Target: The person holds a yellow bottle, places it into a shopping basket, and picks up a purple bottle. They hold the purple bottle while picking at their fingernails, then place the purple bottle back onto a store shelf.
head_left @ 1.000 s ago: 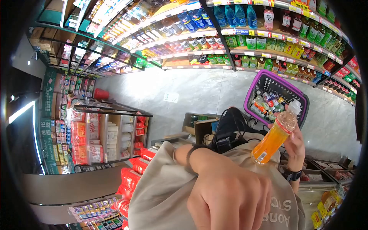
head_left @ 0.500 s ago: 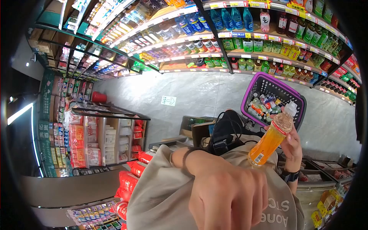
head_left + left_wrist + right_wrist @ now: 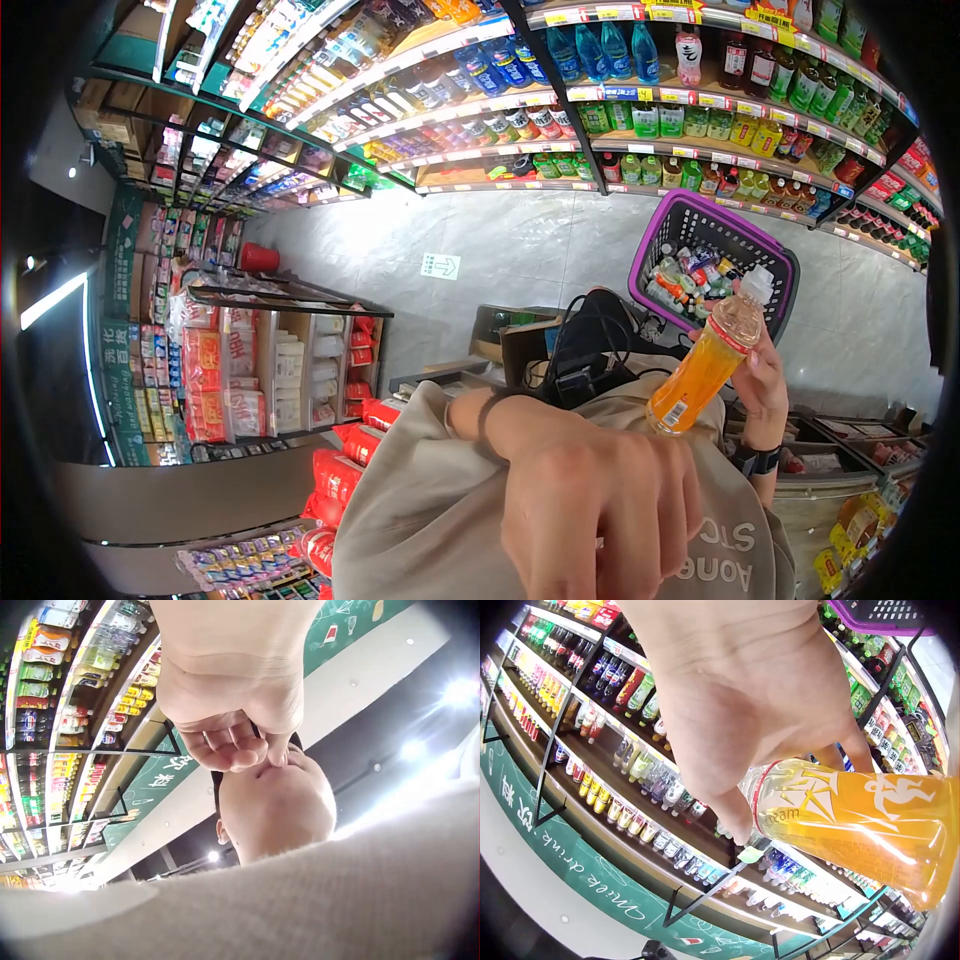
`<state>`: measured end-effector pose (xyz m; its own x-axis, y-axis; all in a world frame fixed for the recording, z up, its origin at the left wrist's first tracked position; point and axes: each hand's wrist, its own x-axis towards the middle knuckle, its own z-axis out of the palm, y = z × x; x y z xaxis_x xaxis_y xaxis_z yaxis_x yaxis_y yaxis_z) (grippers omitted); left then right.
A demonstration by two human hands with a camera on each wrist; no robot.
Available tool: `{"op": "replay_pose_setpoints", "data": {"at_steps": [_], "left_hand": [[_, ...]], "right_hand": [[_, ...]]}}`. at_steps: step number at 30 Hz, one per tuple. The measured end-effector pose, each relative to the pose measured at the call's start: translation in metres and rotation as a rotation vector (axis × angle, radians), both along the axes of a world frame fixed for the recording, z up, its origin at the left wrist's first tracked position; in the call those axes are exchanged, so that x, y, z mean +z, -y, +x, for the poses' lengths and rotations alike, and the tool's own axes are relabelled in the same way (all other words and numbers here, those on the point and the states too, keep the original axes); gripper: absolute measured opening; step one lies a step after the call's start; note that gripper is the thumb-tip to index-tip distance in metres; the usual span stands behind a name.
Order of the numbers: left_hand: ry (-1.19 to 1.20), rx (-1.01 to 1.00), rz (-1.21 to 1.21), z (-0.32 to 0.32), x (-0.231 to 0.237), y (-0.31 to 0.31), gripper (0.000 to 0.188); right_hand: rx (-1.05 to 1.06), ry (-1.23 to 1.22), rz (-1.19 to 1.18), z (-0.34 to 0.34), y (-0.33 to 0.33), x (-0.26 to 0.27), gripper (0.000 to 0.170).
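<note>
Hands (image 3: pixel 600 490) (image 3: pixel 766 385) partly hidden, left cut off below, basket (image 3: pixel 647 240) labels (image 3: pixel 672 288) illegible

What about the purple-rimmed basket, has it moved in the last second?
No visible move. In the head view, the purple-rimmed basket stays just right of the black shelf upright, by about the same gap as before.

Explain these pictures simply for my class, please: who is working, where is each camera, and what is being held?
There is no machine here, just a person's two bare hands. One camera, worn on the head, looks forward and down; another on each wrist watches that hand. The right hand grips a bottle of orange drink. The left hand is close to the face, its fingers curled, as the left wrist picture shows. Ahead, a purple-rimmed basket holding mixed packaged goods appears to stand on the floor, before shelves of drinks.
</note>
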<state>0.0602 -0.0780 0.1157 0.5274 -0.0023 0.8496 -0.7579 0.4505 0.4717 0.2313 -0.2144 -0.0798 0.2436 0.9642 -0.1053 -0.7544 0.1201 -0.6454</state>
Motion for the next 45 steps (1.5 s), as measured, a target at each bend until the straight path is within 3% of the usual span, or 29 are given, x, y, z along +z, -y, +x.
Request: {"op": "replay_pose_setpoints", "data": {"at_steps": [7, 9, 11, 14, 17, 19, 22, 28, 45], "left_hand": [[-0.013, -0.006, -0.027, 0.001, -0.001, 0.000, 0.033], [0.064, -0.087, 0.019, 0.012, 0.006, -0.008, 0.015], [0.038, -0.081, 0.015, 0.013, 0.007, -0.010, 0.015], [-0.125, -0.005, -0.064, 0.000, -0.001, -0.017, 0.020], [-0.227, -0.055, -0.177, 0.001, -0.017, -0.034, 0.005], [-0.266, -0.114, -0.327, 0.001, -0.033, -0.043, 0.007], [-0.346, 0.028, -0.480, -0.010, -0.051, -0.051, 0.016], [-0.285, 0.002, -0.577, -0.015, -0.062, -0.054, 0.022], [-0.225, -0.057, -0.445, -0.013, -0.056, -0.055, 0.017]], "right_hand": [[-0.002, 0.000, 0.003, 0.000, -0.001, -0.001, 0.096], [0.004, 0.004, 0.018, 0.001, -0.001, -0.002, 0.096], [0.011, 0.001, 0.034, 0.000, -0.001, -0.002, 0.095], [0.007, 0.025, 0.056, 0.000, 0.001, -0.001, 0.092], [0.027, 0.046, 0.072, 0.003, 0.002, -0.005, 0.090], [0.026, 0.059, 0.083, 0.003, 0.002, -0.002, 0.088], [0.030, 0.057, 0.061, 0.003, 0.003, 0.003, 0.089], [0.057, 0.064, 0.045, 0.004, 0.002, 0.006, 0.091], [0.041, 0.052, 0.095, 0.003, 0.003, -0.006, 0.089]]}}
